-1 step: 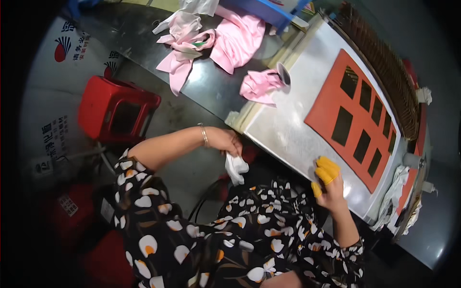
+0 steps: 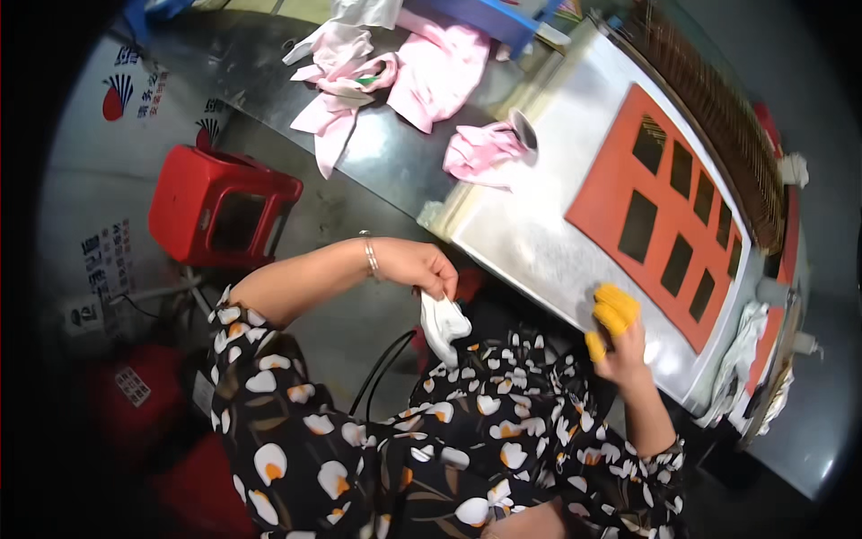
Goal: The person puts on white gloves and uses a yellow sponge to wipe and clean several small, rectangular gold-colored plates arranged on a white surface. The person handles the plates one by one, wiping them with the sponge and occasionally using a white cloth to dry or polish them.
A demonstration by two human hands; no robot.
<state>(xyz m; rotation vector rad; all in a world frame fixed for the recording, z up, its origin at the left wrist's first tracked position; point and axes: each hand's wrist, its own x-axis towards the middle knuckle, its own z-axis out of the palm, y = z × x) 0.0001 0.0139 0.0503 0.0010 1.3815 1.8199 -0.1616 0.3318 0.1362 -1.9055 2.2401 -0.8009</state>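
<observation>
**White cloth pinched at the table's near edge**

Below the near edge of the steel table (image 2: 539, 242), the left hand (image 2: 417, 267) pinches a small white cloth (image 2: 443, 325) between closed fingers, so that it hangs over the lap. To the right, the right hand (image 2: 615, 337), its fingertips capped in yellow finger cots (image 2: 614, 308), rests curled on the tabletop just near an orange template (image 2: 669, 211) with dark rectangular cut-outs. Farther left lie pink gloves (image 2: 480, 151), and a red plastic stool (image 2: 224, 208) stands on the floor.
</observation>
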